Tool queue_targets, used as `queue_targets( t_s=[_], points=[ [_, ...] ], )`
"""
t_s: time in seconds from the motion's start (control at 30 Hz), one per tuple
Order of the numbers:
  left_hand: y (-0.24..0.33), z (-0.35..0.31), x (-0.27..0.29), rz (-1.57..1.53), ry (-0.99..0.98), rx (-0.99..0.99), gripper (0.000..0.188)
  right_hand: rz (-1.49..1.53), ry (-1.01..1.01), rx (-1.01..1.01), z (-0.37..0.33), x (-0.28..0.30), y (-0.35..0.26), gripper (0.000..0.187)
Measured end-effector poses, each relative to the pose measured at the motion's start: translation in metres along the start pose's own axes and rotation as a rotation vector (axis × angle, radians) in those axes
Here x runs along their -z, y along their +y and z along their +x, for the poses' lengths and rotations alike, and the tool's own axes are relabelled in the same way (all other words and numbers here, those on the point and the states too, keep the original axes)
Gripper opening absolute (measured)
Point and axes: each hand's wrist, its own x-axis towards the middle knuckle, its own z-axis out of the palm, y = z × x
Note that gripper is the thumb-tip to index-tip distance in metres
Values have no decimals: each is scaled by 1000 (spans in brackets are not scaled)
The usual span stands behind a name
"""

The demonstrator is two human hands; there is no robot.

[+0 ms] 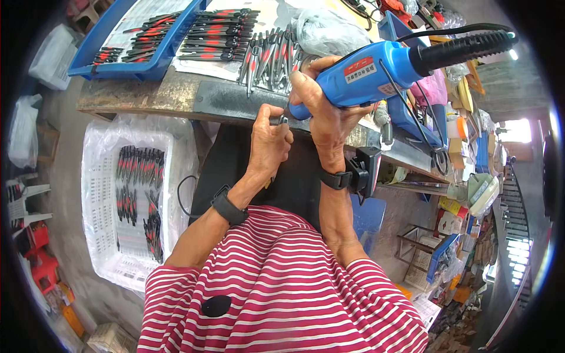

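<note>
My right hand (331, 126) is wrapped round a blue electric screwdriver (368, 73), held aslant above the table's front edge. Its black ribbed cord sleeve (465, 52) points to the far right, and its front end points down left toward my other hand. My left hand (269, 143) is closed on a small slim tool with a dark metal end (283, 119), which almost meets the screwdriver's tip. The fingers hide most of that tool. Just beyond, on the table, lies a row of slim black-and-red hand tools (268, 59) with grey metal ends.
At the far left stands a blue tray (126, 72) of similar tools; more tools are stacked (218, 35) beside it. A plastic bag (329, 32) lies behind the screwdriver. To my left, a white crate (97, 194) lined with plastic holds several bundles. Blue bins (406, 120) line the right side.
</note>
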Motion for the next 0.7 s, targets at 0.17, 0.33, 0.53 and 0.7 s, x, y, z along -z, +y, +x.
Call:
queue_targets(
  t_s=[0.17,0.33,0.53,0.7],
  points=[
    [-4,-1,-2,68,78,-66,17,-116,-24,9,-1,-2,0,19],
    [-18,5,-3,228,161,-220,13,-105,-29,-25,-5,0,12,17],
    [-8,5,-2,264,155,-197,16,-351,15,124,-3,-7,15,21],
    [-1,-2,-5,76,127,-88,16,-183,-58,-12,-2,-4,3,19]
  ],
)
